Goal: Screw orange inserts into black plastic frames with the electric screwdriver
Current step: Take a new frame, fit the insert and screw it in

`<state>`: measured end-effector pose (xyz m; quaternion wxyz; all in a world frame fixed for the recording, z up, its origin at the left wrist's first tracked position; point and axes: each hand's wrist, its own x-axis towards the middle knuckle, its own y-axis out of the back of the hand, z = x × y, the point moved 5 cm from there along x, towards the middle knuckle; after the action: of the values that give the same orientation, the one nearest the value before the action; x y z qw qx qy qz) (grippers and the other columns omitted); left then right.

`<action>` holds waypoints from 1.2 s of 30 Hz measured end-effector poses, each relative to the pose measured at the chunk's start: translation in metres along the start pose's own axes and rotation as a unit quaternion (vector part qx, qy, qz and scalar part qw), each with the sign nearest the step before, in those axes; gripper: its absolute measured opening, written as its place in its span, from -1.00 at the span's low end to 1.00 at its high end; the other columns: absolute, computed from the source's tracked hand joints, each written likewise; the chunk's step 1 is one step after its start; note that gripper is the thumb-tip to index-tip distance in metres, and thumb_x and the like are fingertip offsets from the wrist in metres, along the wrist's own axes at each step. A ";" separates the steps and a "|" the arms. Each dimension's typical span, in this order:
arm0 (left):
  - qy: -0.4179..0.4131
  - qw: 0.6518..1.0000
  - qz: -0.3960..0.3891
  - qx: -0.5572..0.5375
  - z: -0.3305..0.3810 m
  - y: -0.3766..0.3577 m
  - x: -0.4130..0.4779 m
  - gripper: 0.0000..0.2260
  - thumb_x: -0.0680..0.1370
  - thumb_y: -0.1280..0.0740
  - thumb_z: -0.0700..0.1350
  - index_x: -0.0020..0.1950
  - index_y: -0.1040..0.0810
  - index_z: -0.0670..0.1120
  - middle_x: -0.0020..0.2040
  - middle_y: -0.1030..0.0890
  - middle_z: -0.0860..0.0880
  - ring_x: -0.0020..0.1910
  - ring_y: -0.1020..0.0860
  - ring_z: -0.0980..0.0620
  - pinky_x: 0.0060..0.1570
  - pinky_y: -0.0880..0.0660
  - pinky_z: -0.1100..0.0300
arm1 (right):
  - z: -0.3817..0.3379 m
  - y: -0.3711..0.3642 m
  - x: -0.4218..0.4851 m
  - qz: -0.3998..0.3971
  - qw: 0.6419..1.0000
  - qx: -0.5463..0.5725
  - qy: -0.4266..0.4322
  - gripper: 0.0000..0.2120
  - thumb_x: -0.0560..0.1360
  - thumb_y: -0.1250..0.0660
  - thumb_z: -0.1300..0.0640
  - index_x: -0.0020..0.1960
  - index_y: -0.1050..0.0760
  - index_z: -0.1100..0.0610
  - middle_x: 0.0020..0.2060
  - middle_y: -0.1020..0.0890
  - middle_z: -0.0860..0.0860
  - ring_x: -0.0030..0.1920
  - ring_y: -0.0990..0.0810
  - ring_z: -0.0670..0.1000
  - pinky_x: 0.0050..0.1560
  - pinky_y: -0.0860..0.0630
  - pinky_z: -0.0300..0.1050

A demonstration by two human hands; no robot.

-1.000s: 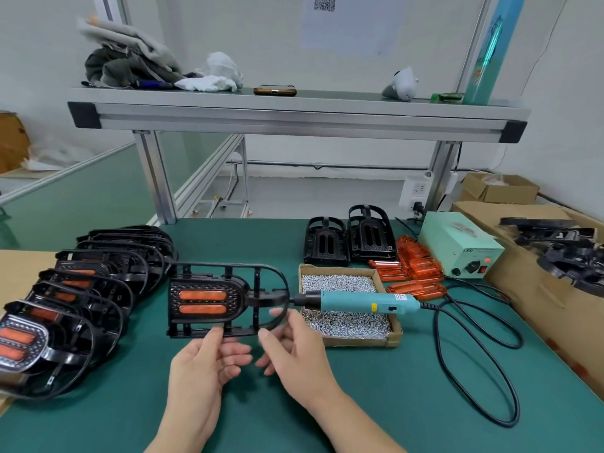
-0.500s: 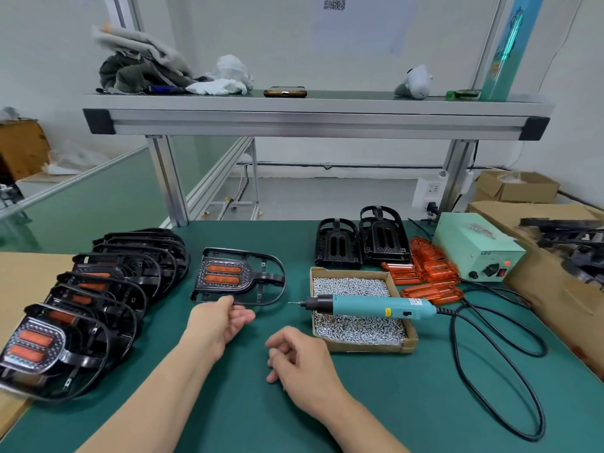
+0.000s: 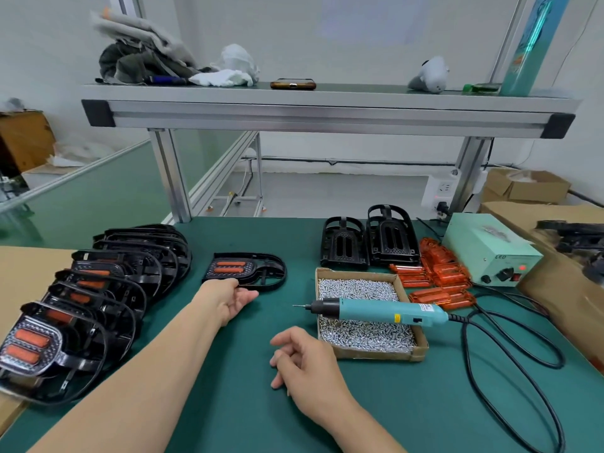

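I am sitting at a green desk (image 3: 425, 403) that is filling the lower half of the frame. An aluminium shelf (image 3: 327, 109) is spanning it across the upper half, carrying cloths and small items, with white walls running behind.

A second ago I was holding the black frame (image 3: 261, 273) up with both hands in front of the screwdriver's tip. Now it is lying flat at the centre of the frame, just right of the finished row. For the last half second it has been lying there unmoved, and the screwdriver has not shifted either.

One row of finished frames (image 3: 98, 289) is lying along the left edge, overlapping too much for me to count. One pale green power box (image 3: 483, 253) is sitting at right of centre. One cardboard box of screws (image 3: 376, 354) is lying right of centre, and one electric screwdriver (image 3: 382, 311) is lying across it, tip pointing left. Two empty frames (image 3: 341, 243) are standing side by side above that box. A heap of loose inserts (image 3: 438, 266), too many to count, is lying just right of them. The centre frame is carrying two orange inserts (image 3: 228, 264).

My left hand (image 3: 225, 299) is touching that frame's near edge; I cannot tell whether it is grasping it. My right hand (image 3: 304, 361) is resting on the desk at lower centre, loosely curled and holding nothing.
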<state>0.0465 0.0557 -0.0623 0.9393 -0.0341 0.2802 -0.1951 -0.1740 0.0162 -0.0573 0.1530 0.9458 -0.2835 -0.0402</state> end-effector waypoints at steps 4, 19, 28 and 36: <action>0.023 1.000 -0.001 -0.016 0.004 0.001 0.006 -0.71 0.72 -0.08 -0.23 0.39 -0.31 -0.37 0.01 -0.56 -0.29 -0.44 -0.67 -0.06 -0.66 -0.45 0.31 | 0.000 0.000 0.000 -0.001 1.000 -0.004 0.002 -0.82 0.56 -0.23 0.28 0.04 -0.54 0.04 -0.13 -0.66 0.13 -0.36 -0.68 -0.03 -0.38 -0.40 -0.33; 0.017 0.999 0.026 0.015 0.011 0.002 0.022 -0.66 0.71 -0.13 -0.25 0.46 -0.29 -0.35 0.28 -0.51 -0.32 -0.05 -0.71 -0.10 -0.68 -0.42 0.31 | -0.001 0.000 -0.001 -0.001 1.000 0.004 0.003 -0.79 0.58 -0.18 0.28 0.11 -0.54 0.12 -0.17 -0.65 0.09 -0.38 -0.64 -0.03 -0.40 -0.40 -0.35; 0.023 0.999 -0.001 0.038 0.010 -0.005 0.011 -0.65 0.73 -0.08 -0.19 0.38 -0.38 -0.43 0.37 -0.49 -0.29 -0.69 -0.50 0.06 -0.71 -0.35 0.37 | -0.001 0.000 -0.002 0.001 1.000 0.009 0.016 -0.77 0.56 -0.18 0.28 0.10 -0.56 0.11 -0.23 -0.63 -0.02 -0.40 -0.64 -0.04 -0.33 -0.47 -0.31; -0.016 1.000 0.017 -0.003 0.006 0.014 0.006 -0.72 0.70 -0.11 -0.28 0.29 -0.40 -0.47 -0.20 -0.67 -0.30 -0.60 -0.59 0.00 -0.57 -0.53 0.31 | -0.003 0.000 -0.002 -0.002 1.000 0.004 0.019 -0.78 0.54 -0.18 0.24 0.07 -0.55 0.05 -0.24 -0.65 -0.04 -0.39 -0.65 -0.06 -0.33 -0.48 -0.31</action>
<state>0.0591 0.0656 -0.0633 0.9468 -0.0350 0.2660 -0.1775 -0.1748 0.0178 -0.0544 0.1549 0.9477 -0.2782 -0.0210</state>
